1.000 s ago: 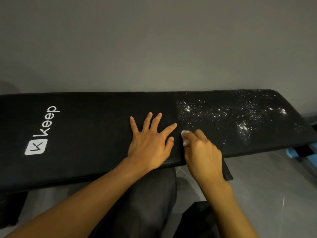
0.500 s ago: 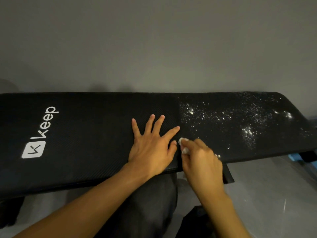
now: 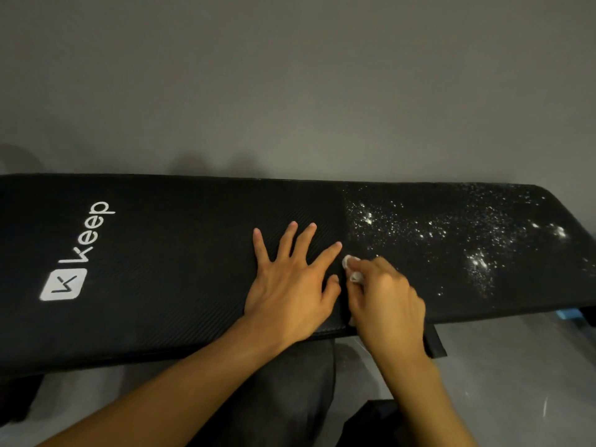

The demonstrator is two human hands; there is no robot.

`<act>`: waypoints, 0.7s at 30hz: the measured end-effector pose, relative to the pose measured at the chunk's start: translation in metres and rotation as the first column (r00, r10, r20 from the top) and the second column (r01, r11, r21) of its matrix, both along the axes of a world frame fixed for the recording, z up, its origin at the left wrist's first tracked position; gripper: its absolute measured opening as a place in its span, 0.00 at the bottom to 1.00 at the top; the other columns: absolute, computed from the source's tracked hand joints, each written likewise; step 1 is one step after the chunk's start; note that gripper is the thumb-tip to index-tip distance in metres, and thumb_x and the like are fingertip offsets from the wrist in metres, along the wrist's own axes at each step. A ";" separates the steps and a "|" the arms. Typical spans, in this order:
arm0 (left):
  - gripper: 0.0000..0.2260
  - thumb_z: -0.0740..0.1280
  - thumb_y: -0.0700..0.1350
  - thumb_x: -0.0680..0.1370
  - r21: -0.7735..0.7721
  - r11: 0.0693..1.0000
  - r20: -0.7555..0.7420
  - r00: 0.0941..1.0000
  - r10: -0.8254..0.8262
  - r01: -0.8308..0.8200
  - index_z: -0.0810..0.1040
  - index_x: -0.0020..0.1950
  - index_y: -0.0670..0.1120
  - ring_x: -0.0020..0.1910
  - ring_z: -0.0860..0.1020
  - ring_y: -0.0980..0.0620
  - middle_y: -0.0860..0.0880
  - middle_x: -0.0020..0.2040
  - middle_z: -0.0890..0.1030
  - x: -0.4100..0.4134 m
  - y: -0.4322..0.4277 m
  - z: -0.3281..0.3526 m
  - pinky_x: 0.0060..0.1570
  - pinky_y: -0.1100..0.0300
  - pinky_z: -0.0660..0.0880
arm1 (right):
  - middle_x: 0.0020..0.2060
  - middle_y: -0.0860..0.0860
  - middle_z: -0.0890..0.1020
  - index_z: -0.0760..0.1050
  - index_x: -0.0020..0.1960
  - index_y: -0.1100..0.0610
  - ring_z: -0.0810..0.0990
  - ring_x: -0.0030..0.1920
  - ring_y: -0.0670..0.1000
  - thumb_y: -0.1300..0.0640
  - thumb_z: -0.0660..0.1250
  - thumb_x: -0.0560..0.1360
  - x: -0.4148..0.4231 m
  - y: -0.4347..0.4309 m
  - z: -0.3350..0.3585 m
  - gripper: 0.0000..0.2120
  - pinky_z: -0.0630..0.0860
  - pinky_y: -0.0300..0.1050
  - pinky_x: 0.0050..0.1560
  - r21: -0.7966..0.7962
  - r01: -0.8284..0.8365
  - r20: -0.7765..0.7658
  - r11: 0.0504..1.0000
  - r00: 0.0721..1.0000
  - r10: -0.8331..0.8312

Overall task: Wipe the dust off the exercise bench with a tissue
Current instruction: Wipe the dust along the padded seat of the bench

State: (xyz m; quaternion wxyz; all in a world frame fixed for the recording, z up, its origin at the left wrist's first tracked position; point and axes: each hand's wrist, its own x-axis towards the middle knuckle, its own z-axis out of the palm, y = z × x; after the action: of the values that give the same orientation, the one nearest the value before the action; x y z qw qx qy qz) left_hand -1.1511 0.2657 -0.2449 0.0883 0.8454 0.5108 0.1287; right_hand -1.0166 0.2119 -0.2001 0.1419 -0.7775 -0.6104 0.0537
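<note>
The right grip (image 3: 387, 304) pinched a small crumpled white tissue (image 3: 352, 270), apparently at the seam of the long black padded bench (image 3: 154, 272); the left grip (image 3: 290, 285) lay flat, fingers spread. Brisk strokes might scatter the white dust (image 3: 451, 233) at three o'clock floorward.

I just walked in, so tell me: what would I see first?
The white dust sparkling all over the right part of the black exercise bench. Next, in the middle, the left hand lies flat and the right hand pinches a white tissue against the bench.
</note>
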 end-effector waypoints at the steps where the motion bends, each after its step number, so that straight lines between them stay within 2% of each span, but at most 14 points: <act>1: 0.26 0.52 0.61 0.82 0.000 1.000 -0.003 1.000 0.002 -0.002 0.57 0.80 0.62 0.82 0.47 0.41 0.45 0.83 0.54 0.000 0.001 0.000 0.73 0.25 0.39 | 0.54 0.48 0.78 0.76 0.64 0.43 0.81 0.51 0.60 0.50 0.63 0.80 0.003 0.010 0.001 0.14 0.78 0.54 0.46 -0.008 0.007 0.030 1.000 1.000 -0.007; 3: 0.26 0.52 0.61 0.82 -0.013 1.000 -0.015 1.000 -0.006 0.006 0.56 0.80 0.62 0.82 0.46 0.42 0.45 0.83 0.53 0.001 0.001 0.001 0.73 0.26 0.38 | 0.57 0.51 0.78 0.77 0.64 0.45 0.81 0.53 0.61 0.52 0.63 0.80 0.007 0.042 0.002 0.13 0.77 0.55 0.48 -0.012 0.019 0.092 1.000 0.996 -0.018; 6: 0.26 0.52 0.61 0.82 -0.022 1.000 -0.017 1.000 -0.004 0.003 0.55 0.81 0.62 0.82 0.45 0.42 0.45 0.83 0.52 0.001 0.000 0.002 0.73 0.26 0.38 | 0.59 0.54 0.78 0.77 0.65 0.48 0.81 0.54 0.61 0.55 0.63 0.81 0.006 0.079 0.003 0.14 0.77 0.56 0.49 -0.005 0.021 0.086 1.000 0.996 -0.021; 9: 0.26 0.53 0.61 0.82 -0.031 0.999 -0.016 1.000 -0.010 0.009 0.55 0.81 0.61 0.82 0.44 0.41 0.45 0.83 0.52 0.001 0.000 0.003 0.73 0.25 0.38 | 0.60 0.54 0.78 0.75 0.67 0.47 0.81 0.55 0.61 0.54 0.61 0.81 0.002 0.065 0.005 0.15 0.76 0.55 0.49 -0.038 0.029 0.082 0.999 0.996 -0.026; 12: 0.26 0.52 0.61 0.82 -0.027 1.000 -0.032 0.999 -0.004 0.003 0.54 0.81 0.61 0.82 0.44 0.41 0.46 0.84 0.51 0.003 0.000 0.004 0.72 0.25 0.38 | 0.57 0.51 0.77 0.74 0.66 0.45 0.81 0.53 0.61 0.52 0.60 0.81 -0.004 0.030 0.007 0.15 0.74 0.51 0.44 -0.065 0.024 0.136 0.998 0.991 -0.015; 14: 0.26 0.52 0.60 0.82 -0.025 1.000 -0.031 1.000 0.003 -0.004 0.55 0.81 0.60 0.82 0.44 0.41 0.45 0.84 0.51 0.004 0.000 0.004 0.72 0.25 0.38 | 0.57 0.51 0.78 0.76 0.65 0.46 0.81 0.53 0.61 0.52 0.61 0.81 0.000 0.036 0.007 0.14 0.73 0.51 0.44 -0.044 0.030 0.150 0.999 0.988 -0.023; 18: 0.26 0.52 0.60 0.82 -0.023 1.000 -0.029 1.000 0.000 0.000 0.56 0.81 0.60 0.82 0.45 0.41 0.45 0.84 0.52 0.004 -0.002 0.005 0.72 0.25 0.38 | 0.57 0.56 0.79 0.79 0.61 0.53 0.82 0.52 0.61 0.56 0.65 0.80 0.013 0.097 0.010 0.12 0.79 0.58 0.50 -0.038 0.054 0.135 0.998 0.990 -0.048; 21: 0.26 0.52 0.60 0.82 -0.026 1.000 -0.031 1.000 0.002 -0.003 0.55 0.81 0.60 0.82 0.45 0.41 0.45 0.84 0.52 0.003 -0.002 0.005 0.72 0.25 0.39 | 0.57 0.57 0.79 0.78 0.63 0.53 0.82 0.51 0.60 0.56 0.65 0.80 0.012 0.106 0.010 0.12 0.80 0.60 0.49 -0.030 0.040 0.077 0.999 0.996 -0.038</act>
State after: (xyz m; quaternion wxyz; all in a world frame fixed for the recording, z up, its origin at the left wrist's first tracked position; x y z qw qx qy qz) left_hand -1.1480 0.2641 -0.2400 0.0911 0.8454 0.5149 0.1090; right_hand -1.0047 0.3176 -0.1905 0.1072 -0.7928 -0.5992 0.0310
